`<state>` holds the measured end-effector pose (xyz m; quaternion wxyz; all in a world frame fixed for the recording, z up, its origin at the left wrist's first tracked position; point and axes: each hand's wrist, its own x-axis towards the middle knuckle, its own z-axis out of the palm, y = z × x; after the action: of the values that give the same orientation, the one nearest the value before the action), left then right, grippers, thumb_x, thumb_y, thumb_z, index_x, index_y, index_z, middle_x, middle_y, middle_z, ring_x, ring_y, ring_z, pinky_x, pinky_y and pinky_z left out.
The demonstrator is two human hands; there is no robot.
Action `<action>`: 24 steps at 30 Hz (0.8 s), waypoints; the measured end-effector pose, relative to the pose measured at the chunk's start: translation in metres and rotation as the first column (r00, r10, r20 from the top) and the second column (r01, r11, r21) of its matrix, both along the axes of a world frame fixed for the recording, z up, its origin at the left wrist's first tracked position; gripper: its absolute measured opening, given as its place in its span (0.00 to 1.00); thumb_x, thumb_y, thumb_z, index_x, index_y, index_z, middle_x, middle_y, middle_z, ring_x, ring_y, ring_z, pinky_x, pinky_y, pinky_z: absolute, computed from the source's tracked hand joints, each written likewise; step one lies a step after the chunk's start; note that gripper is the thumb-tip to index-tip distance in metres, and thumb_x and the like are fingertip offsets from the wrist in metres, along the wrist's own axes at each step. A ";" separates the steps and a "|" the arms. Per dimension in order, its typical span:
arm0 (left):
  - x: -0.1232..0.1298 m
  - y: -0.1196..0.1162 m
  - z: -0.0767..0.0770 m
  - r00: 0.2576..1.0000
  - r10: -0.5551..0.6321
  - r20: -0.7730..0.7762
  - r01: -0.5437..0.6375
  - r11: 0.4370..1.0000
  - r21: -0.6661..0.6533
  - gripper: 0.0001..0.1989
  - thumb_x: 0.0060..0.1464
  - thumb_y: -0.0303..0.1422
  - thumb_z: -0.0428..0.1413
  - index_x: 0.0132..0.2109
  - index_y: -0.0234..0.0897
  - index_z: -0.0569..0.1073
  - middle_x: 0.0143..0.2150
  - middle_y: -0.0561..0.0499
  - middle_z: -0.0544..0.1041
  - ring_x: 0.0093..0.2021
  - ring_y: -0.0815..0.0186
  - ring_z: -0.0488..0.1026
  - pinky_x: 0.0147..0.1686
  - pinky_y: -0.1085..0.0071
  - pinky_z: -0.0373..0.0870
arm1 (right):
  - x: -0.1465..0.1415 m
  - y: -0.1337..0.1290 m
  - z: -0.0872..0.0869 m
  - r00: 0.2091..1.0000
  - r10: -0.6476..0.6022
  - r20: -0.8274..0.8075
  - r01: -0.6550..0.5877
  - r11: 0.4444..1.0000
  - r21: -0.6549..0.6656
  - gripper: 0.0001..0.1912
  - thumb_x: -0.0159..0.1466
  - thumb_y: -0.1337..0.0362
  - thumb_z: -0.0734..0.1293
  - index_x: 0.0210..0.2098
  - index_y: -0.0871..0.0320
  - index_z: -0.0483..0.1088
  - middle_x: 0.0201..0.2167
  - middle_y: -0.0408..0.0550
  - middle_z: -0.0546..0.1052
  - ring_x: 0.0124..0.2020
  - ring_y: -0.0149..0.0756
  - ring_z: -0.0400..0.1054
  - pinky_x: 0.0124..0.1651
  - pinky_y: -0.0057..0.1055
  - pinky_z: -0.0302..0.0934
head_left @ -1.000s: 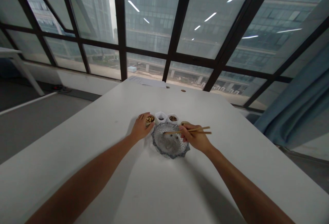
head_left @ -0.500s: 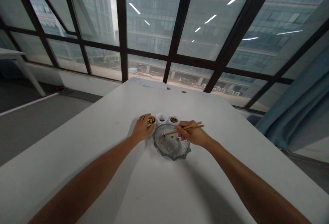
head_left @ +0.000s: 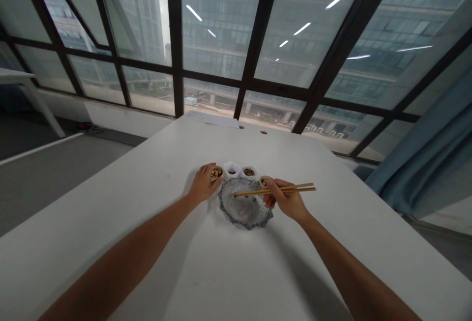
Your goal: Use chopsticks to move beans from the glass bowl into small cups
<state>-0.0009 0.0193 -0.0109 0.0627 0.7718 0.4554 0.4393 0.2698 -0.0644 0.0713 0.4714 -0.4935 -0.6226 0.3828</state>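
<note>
My left hand (head_left: 204,182) is wrapped round a small cup of pale nut-like pieces (head_left: 216,173) at the left rim of a clear glass plate (head_left: 243,220). A pair of wooden chopsticks (head_left: 295,189) is in my right hand (head_left: 285,199), above the plate's right side. Their tips point left, over the plate, at a small dark piece (head_left: 236,196). A few more small dark pieces lie in the plate. Behind it stand a white cup with dark bits (head_left: 231,170) and a white cup with brown seeds (head_left: 249,171). Another cup (head_left: 264,180) is partly hidden by my right hand.
Everything stands on a white table (head_left: 155,242). Sheets of paper (head_left: 221,121) lie at its far edge, near two round holes in the tabletop. Dark-framed windows rise behind, a blue curtain (head_left: 424,159) hangs at right, and another white table (head_left: 18,76) stands at left.
My right hand has moved right with the chopsticks, which now lie flatter, uncovering the cup at the plate's right. My left hand has stayed on its cup.
</note>
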 end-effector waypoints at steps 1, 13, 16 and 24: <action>0.000 0.000 0.000 1.000 0.002 -0.001 -0.002 1.000 0.001 0.16 0.59 0.37 0.54 0.53 0.38 0.67 0.58 0.42 0.72 0.59 0.54 0.67 0.59 0.52 0.65 | 0.004 0.000 -0.003 0.997 -0.042 -0.066 0.040 0.999 -0.022 0.27 0.56 0.37 0.68 0.26 0.58 0.72 0.16 0.45 0.75 0.13 0.33 0.68 0.15 0.28 0.63; -0.002 0.001 0.007 0.996 0.067 -0.054 -0.066 0.998 0.012 0.19 0.58 0.40 0.55 0.54 0.39 0.67 0.58 0.43 0.73 0.59 0.54 0.68 0.59 0.54 0.65 | 0.031 -0.005 -0.024 0.856 -0.245 -0.455 0.190 0.968 -0.163 0.28 0.48 0.41 0.75 0.25 0.61 0.71 0.15 0.45 0.75 0.12 0.29 0.65 0.13 0.24 0.58; 0.001 0.000 0.016 0.989 0.111 -0.096 -0.108 0.994 0.028 0.22 0.57 0.41 0.57 0.56 0.40 0.66 0.59 0.43 0.73 0.60 0.54 0.68 0.61 0.54 0.61 | 0.029 -0.010 -0.016 0.866 -0.248 -0.435 0.225 0.969 -0.106 0.29 0.49 0.39 0.74 0.25 0.61 0.71 0.15 0.46 0.75 0.12 0.30 0.65 0.13 0.25 0.59; 0.032 0.009 0.036 0.965 0.122 -0.234 -0.136 0.990 -0.047 0.31 0.53 0.47 0.59 0.60 0.39 0.63 0.57 0.37 0.74 0.59 0.48 0.69 0.64 0.43 0.49 | 0.025 -0.046 0.027 0.992 -0.125 -0.004 0.122 0.965 0.231 0.27 0.60 0.40 0.66 0.25 0.59 0.73 0.18 0.48 0.78 0.15 0.34 0.71 0.16 0.28 0.66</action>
<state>0.0310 0.0283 0.0255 0.0051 0.7838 0.5225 0.3355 0.2945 -0.1099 0.0982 0.5452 -0.4754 -0.6334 0.2750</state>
